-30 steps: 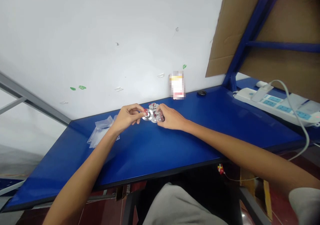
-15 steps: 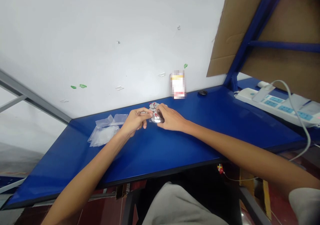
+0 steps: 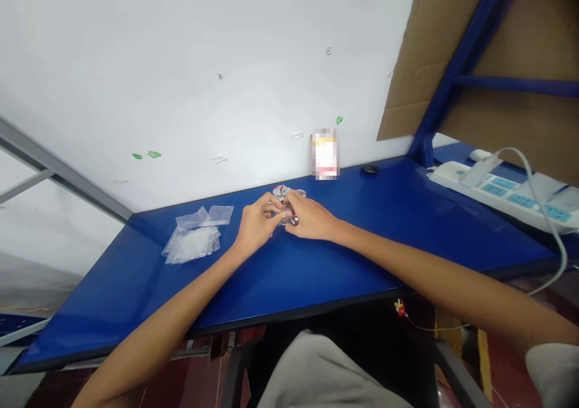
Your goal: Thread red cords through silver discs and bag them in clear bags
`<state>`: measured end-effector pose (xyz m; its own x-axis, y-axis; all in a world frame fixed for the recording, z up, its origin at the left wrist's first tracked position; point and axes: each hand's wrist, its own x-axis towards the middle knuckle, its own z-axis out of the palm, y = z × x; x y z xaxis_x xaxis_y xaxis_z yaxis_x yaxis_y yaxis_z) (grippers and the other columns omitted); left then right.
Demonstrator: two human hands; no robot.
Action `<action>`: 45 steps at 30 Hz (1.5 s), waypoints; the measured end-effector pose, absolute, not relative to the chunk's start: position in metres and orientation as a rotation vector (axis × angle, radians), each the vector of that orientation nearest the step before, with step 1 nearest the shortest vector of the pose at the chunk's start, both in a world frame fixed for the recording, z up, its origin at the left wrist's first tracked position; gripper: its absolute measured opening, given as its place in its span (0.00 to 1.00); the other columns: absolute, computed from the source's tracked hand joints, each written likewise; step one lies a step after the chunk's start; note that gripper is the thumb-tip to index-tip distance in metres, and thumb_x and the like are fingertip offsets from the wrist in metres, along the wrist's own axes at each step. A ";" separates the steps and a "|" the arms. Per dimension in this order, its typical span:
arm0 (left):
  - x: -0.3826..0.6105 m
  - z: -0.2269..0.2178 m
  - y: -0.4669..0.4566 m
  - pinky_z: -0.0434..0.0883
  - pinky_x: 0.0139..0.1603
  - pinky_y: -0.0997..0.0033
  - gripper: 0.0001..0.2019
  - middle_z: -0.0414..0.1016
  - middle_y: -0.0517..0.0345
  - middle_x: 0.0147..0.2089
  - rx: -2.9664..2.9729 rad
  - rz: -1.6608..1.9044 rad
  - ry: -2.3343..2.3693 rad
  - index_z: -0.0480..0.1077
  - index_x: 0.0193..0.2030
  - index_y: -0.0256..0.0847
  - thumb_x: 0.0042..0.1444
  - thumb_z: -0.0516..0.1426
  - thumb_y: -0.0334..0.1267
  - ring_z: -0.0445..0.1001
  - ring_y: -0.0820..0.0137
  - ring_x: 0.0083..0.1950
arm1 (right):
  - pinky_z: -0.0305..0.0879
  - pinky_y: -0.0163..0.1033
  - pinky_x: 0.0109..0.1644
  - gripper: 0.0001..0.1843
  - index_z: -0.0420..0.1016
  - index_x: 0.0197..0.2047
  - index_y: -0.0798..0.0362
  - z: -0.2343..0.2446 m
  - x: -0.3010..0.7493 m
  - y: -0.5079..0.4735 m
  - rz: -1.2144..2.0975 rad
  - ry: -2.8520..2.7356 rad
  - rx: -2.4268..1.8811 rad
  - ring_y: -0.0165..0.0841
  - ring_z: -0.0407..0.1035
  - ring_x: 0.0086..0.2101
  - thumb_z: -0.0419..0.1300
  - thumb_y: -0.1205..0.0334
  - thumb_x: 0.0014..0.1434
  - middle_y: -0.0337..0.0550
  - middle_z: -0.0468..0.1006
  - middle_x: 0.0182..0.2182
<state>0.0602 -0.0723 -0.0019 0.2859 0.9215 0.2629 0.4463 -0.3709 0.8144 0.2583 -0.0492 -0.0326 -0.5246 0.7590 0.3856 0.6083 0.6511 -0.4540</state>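
My left hand (image 3: 257, 224) and my right hand (image 3: 310, 218) meet over a small heap of round silver discs (image 3: 284, 195) with red wires, near the back of the blue table (image 3: 316, 263). The fingers of both hands are curled and pinch the discs between them. Most of what they grip is hidden under the fingers. A few more discs lie just behind the hands.
A pile of clear plastic bags (image 3: 194, 239) lies left of my hands. A small carton (image 3: 324, 154) and a black round thing (image 3: 370, 169) stand by the white wall. A white power strip (image 3: 502, 194) with a grey cable lies at the right, under a cardboard panel (image 3: 497, 64).
My left hand has moved right, closing against my right hand. The disc it held up with a red wire is now covered between both hands.
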 end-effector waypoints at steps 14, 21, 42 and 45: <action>0.032 0.015 -0.051 0.75 0.33 0.72 0.16 0.82 0.50 0.49 2.073 1.048 1.237 0.72 0.54 0.42 0.67 0.62 0.51 0.80 0.67 0.39 | 0.67 0.46 0.48 0.28 0.63 0.53 0.48 -0.024 0.261 -0.050 0.569 -2.144 -1.129 0.44 0.73 0.48 0.70 0.55 0.55 0.49 0.73 0.54; 0.040 -0.001 -0.050 0.78 0.36 0.67 0.23 0.83 0.50 0.41 1.812 0.742 1.049 0.76 0.58 0.39 0.63 0.66 0.52 0.82 0.63 0.40 | 0.72 0.46 0.48 0.18 0.74 0.56 0.47 -0.025 0.264 -0.041 1.179 -1.821 -1.006 0.41 0.75 0.46 0.61 0.54 0.64 0.44 0.79 0.50; 0.027 -0.001 -0.044 0.75 0.34 0.70 0.16 0.80 0.53 0.39 1.838 1.155 0.908 0.82 0.54 0.39 0.64 0.66 0.46 0.76 0.68 0.36 | 0.83 0.40 0.36 0.16 0.87 0.51 0.49 -0.026 0.268 -0.035 1.251 -1.614 -0.722 0.34 0.80 0.34 0.66 0.51 0.66 0.43 0.87 0.40; 0.033 -0.004 -0.045 0.74 0.34 0.72 0.16 0.80 0.54 0.39 1.846 1.190 0.982 0.81 0.53 0.40 0.61 0.69 0.44 0.76 0.68 0.38 | 0.83 0.39 0.35 0.16 0.87 0.52 0.48 -0.027 0.267 -0.035 1.233 -1.628 -0.713 0.35 0.80 0.35 0.65 0.54 0.66 0.43 0.87 0.41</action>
